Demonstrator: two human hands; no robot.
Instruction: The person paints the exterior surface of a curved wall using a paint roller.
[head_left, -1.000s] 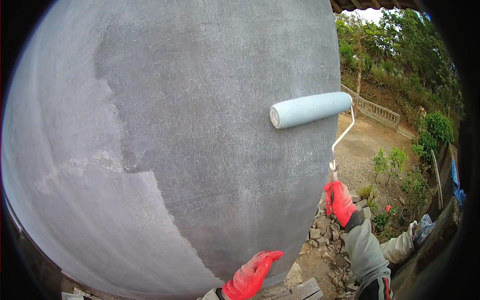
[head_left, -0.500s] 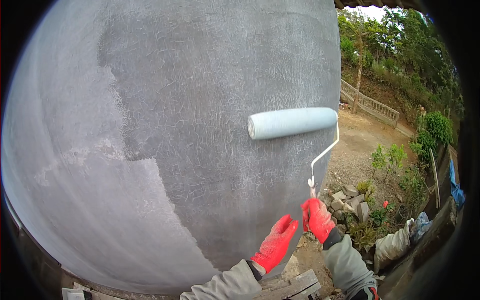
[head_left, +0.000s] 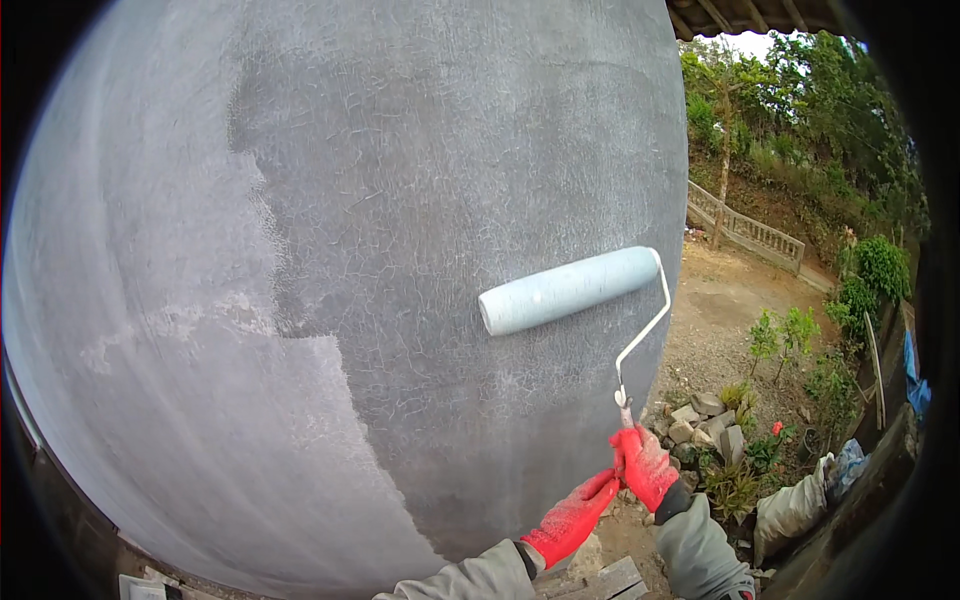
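My right hand (head_left: 650, 470), in a red glove dusted pale, is wrapped round the handle of a paint roller (head_left: 570, 290). The roller's wide, light blue sleeve lies tilted against the grey wall (head_left: 420, 200), its right end higher than its left. A bent white wire frame joins the sleeve to the handle. Just below and left of my right hand, my left hand (head_left: 572, 518), gloved in red too, has its fingers closed at the handle's lower end; the right hand partly hides that grip. Darker, crackled coating covers the wall's middle, with a paler area on the left.
Beyond the wall's right edge lie stones (head_left: 705, 425), plants (head_left: 770, 345) and bare ground. A pale sack (head_left: 790, 520) leans at the lower right. Wooden boards (head_left: 605, 582) lie below my left arm. A tiled roof edge (head_left: 760, 15) overhangs at the top right.
The roller has moved down the wall and slightly left, tilting more. My left hand, open and apart before, has come right to the handle and closed there.
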